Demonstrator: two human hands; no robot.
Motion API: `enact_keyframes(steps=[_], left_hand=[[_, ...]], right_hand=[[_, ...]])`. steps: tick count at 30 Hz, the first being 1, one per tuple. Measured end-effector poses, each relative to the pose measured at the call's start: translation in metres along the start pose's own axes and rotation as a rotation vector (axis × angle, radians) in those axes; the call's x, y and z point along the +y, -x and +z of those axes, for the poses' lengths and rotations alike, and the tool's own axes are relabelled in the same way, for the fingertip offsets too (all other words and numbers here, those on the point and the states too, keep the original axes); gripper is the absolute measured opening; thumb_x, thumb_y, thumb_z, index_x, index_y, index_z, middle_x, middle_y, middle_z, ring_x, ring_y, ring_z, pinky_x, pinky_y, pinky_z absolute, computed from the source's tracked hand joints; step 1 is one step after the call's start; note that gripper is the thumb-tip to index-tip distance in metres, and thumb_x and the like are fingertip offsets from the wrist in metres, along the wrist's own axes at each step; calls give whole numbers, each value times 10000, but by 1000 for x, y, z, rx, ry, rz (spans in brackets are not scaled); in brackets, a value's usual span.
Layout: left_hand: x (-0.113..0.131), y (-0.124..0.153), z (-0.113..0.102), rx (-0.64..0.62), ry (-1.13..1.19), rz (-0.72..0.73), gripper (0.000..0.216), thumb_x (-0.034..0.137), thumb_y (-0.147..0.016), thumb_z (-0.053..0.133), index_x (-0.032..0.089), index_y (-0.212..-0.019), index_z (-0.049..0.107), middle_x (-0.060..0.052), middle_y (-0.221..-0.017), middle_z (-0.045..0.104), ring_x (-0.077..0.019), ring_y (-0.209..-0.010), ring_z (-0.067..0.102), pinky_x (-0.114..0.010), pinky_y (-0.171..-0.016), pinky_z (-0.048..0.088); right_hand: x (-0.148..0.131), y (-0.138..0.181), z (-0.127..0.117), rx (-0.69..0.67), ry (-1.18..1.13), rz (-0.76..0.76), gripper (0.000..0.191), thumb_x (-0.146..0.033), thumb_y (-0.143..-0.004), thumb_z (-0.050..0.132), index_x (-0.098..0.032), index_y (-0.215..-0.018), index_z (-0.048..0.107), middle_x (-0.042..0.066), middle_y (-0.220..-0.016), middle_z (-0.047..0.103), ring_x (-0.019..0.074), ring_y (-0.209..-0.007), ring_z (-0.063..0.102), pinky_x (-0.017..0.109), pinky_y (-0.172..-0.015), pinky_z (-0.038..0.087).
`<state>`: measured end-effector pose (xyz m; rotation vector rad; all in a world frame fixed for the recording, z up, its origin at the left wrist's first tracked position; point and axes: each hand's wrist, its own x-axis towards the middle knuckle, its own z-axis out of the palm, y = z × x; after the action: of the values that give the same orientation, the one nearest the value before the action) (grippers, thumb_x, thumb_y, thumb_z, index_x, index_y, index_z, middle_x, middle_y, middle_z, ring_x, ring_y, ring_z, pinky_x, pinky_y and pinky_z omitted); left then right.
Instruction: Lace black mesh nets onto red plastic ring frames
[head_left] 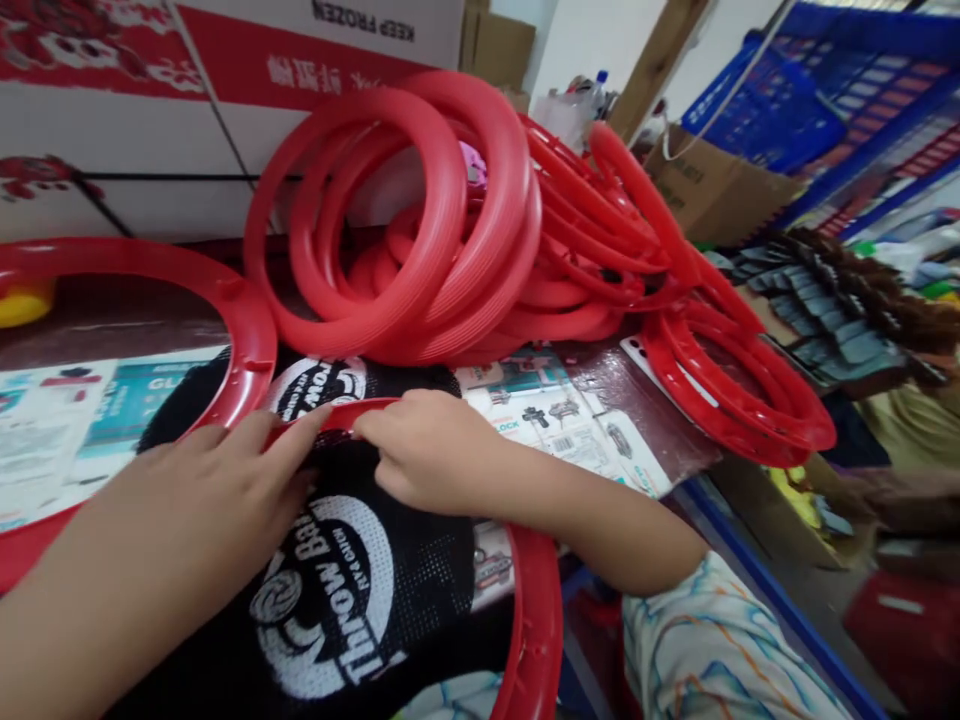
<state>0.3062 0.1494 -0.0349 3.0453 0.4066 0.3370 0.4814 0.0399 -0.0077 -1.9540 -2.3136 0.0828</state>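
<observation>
Red ring with black mesh sits at the near worktop edge, far rim pinched by fingers of the right hand; those of the left hand bend over it, grip unclear. Piled rings and a white carton crowd behind.

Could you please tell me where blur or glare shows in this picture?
Head view: blur softens the blue crate at upper right; head view: glare streaks the glossy tabletop beside the printed cards; head view: white lettering on the black fabric is mostly readable.
</observation>
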Motion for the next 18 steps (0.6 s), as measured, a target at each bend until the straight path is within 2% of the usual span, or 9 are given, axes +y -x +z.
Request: enact_keyframes(steps=[1, 3, 6, 9, 13, 18], left_hand=[[-1, -3, 0, -22, -39, 2, 460, 248, -897, 262, 65, -1196, 559, -189, -876, 628, -409, -740, 598, -561, -639, 452], [-3, -11, 1, -57, -16, 23, 434, 270, -905, 272, 80, -1181, 547, -193, -972, 623, -413, -846, 607, -569, -720, 459], [-3, -22, 7, -55, 275, 20, 358, 202, -911, 318, 135, -1220, 485, -147, -1194, 575, -334, -1101, 553, -496, -941, 437], [-4, -23, 13, -69, 449, -1, 368, 186, -909, 375, 175, -1274, 423, -116, -1301, 513, -279, -1222, 472, -467, -1050, 381], [-7, -17, 14, -21, 580, -46, 343, 206, -910, 403, 204, -1251, 431, -107, -1293, 500, -237, -1208, 471, -464, -1040, 394], [-7, -17, 10, -10, 600, -10, 225, 150, -883, 412, 204, -1096, 462, -93, -1234, 515, -222, -1180, 482, -446, -1006, 415]], right_hand=[[0, 0, 0, -15, 8, -32, 210, -199, -856, 471, -148, -996, 619, 61, -883, 691, 213, -747, 560, 333, -689, 363], [0, 1, 0, -21, 22, -83, 254, -192, -875, 450, -152, -1054, 626, 64, -931, 695, 215, -781, 556, 343, -718, 363], [1, 3, 0, 1, 27, -109, 263, -218, -889, 472, -174, -1089, 637, 52, -939, 698, 214, -799, 537, 350, -751, 358], [3, 3, 3, 33, 23, -120, 270, -281, -868, 562, -160, -1101, 624, 60, -946, 695, 222, -818, 525, 344, -746, 357], [6, 1, 4, 75, -37, -48, 349, -176, -858, 548, -126, -1203, 559, 76, -950, 684, 213, -807, 526, 317, -701, 358], [13, -2, -8, 61, -349, 82, 221, -133, -819, 577, -150, -1034, 623, 26, -835, 658, 157, -779, 536, 258, -708, 380]])
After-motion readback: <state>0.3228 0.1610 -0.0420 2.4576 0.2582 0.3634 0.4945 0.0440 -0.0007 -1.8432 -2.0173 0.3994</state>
